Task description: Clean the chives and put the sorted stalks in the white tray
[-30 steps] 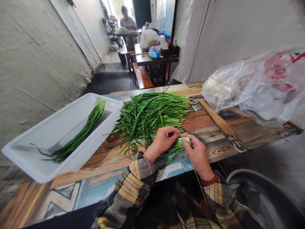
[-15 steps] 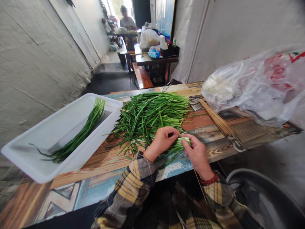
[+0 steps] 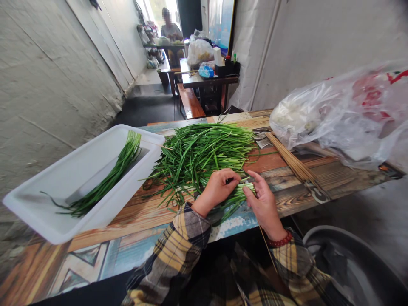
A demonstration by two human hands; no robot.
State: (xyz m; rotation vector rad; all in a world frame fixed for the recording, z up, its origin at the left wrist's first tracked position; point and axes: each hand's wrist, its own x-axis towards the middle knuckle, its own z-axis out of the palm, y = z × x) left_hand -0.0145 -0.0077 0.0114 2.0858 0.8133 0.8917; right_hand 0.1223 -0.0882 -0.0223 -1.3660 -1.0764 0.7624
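A small bunch of green chives lies at the table's near edge, with its pale cut ends toward my right hand. My left hand is closed in a pinch over this bunch, holding a chive stalk whose end pokes out past the fingertips. To the right, my right hand has its index finger lifted and apart from the thumb, which is beside the pale ends. A thin stick slants down below the right hand; its upper end is hidden. Just beyond my hands spreads a large heap of chives.
On the left, a white plastic tray holds another chive bunch. Bamboo skewers lie at right near a plastic bag. A grey tub stands lower right. A person sits behind a farther table.
My right index finger has lifted away from the stalk and the thumb, opening the pinch. The left hand keeps its place and its pinch.
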